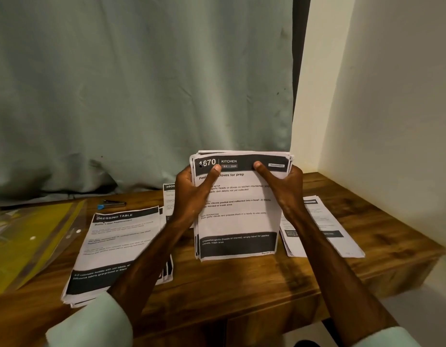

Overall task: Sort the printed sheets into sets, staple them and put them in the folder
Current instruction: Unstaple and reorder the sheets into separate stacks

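Sheets of the KITCHEN set [239, 221] stand on end at the middle of the table [242, 286], long axis upright, with the bottom edge apparently resting on the wood. The left hand [194, 194] and right hand [282, 189] grip the side edges, thumbs pressed on the front page near its top. Stapling seems next: the stapler [112, 204] lies far and left, lengthwise left to right, nearer the left hand. The yellow folder [29, 241] lies further left.

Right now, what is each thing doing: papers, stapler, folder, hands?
Kitchen stack: upright, held by both hands.
Left hand: grips its left edge.
Right hand: grips its right edge.
Dressing table stack: lying flat.
Right pile: lying flat.
Stapler: lying untouched.
Folder: lying flat.
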`<state>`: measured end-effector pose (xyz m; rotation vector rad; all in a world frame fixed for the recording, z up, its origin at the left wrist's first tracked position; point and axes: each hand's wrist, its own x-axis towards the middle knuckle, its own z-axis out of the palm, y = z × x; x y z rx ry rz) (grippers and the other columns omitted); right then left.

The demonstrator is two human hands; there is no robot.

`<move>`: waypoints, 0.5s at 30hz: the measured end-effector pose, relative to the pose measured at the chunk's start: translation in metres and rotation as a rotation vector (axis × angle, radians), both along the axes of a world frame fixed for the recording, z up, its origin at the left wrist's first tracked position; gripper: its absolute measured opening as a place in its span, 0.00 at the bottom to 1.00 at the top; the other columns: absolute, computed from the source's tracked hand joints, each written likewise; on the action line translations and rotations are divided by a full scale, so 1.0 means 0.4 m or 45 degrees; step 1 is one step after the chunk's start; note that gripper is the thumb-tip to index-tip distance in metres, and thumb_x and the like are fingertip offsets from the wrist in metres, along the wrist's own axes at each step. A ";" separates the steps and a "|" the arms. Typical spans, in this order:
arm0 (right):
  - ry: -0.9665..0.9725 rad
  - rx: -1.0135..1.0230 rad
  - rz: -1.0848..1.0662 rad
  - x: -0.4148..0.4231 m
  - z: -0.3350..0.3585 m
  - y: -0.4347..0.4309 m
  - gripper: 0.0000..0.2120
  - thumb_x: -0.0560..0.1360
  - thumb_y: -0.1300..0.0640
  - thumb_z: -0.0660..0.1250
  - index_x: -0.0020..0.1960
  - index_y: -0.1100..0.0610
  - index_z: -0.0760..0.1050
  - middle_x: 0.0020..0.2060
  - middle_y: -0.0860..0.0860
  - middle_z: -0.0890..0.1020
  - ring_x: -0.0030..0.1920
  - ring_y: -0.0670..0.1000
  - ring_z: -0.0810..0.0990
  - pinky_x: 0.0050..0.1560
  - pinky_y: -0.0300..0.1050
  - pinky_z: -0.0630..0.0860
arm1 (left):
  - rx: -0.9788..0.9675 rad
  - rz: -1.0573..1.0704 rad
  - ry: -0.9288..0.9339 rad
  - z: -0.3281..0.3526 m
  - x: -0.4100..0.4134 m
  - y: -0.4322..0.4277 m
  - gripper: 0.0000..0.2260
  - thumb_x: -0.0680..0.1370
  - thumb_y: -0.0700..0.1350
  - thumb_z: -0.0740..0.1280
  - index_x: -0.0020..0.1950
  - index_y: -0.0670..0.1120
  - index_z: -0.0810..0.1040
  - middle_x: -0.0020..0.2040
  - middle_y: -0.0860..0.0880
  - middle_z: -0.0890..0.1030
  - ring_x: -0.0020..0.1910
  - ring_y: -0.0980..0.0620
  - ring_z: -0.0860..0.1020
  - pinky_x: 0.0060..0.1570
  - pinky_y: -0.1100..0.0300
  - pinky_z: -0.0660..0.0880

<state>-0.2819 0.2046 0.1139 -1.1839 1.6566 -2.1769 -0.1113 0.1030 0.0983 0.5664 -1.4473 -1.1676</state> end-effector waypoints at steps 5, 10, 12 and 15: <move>-0.009 0.005 0.005 0.004 0.003 0.001 0.11 0.73 0.56 0.76 0.46 0.47 0.74 0.41 0.43 0.81 0.34 0.33 0.82 0.31 0.27 0.74 | -0.033 -0.019 0.034 0.041 0.008 -0.001 0.09 0.79 0.49 0.73 0.53 0.44 0.81 0.42 0.50 0.87 0.41 0.49 0.87 0.36 0.60 0.81; -0.016 0.008 -0.010 0.008 0.003 -0.002 0.11 0.72 0.54 0.77 0.47 0.47 0.75 0.42 0.43 0.82 0.35 0.34 0.82 0.31 0.28 0.75 | -0.031 0.032 0.035 0.077 -0.002 -0.026 0.17 0.80 0.55 0.69 0.44 0.41 0.78 0.40 0.43 0.86 0.39 0.44 0.86 0.39 0.54 0.83; -0.014 0.012 -0.019 0.008 0.002 -0.004 0.12 0.72 0.53 0.77 0.47 0.47 0.74 0.42 0.43 0.82 0.35 0.33 0.82 0.31 0.28 0.75 | -0.050 0.114 0.015 0.079 -0.012 -0.031 0.16 0.80 0.55 0.70 0.42 0.44 0.78 0.39 0.43 0.85 0.38 0.44 0.86 0.41 0.52 0.84; -0.025 0.014 -0.030 0.006 0.001 -0.005 0.13 0.72 0.52 0.77 0.49 0.47 0.74 0.42 0.43 0.81 0.35 0.33 0.81 0.31 0.27 0.74 | -0.078 0.170 0.013 0.073 -0.021 -0.034 0.13 0.81 0.51 0.70 0.42 0.44 0.80 0.39 0.43 0.85 0.38 0.45 0.85 0.43 0.50 0.84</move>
